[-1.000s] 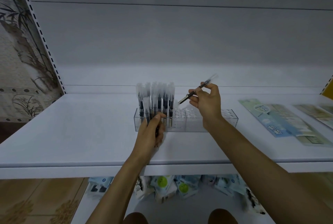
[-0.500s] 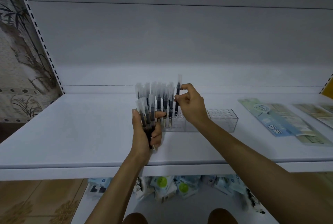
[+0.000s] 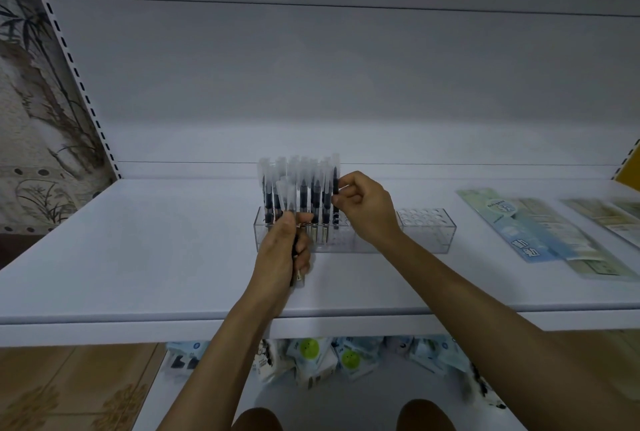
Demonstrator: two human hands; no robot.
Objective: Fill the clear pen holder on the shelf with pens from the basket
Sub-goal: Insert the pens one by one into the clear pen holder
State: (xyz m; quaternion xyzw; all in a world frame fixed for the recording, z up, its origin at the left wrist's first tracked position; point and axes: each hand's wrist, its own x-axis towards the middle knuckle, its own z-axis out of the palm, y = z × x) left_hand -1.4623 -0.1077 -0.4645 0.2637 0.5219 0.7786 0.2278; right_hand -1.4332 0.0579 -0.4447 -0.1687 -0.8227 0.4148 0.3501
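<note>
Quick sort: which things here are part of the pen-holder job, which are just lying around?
Job: clear pen holder; standing pens in it; single pen pinched by right hand; spare pens gripped in left hand.
Lying about: flat packets, right end of shelf; bagged packets below it.

Stationery shop: white display shelf [image 3: 138,257], slotted upright [image 3: 77,73], packaged goods [image 3: 533,233] on and under it.

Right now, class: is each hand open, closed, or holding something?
Left hand: grips a bunch of pens.
Right hand: pinches one upright pen at the clear pen holder.
</note>
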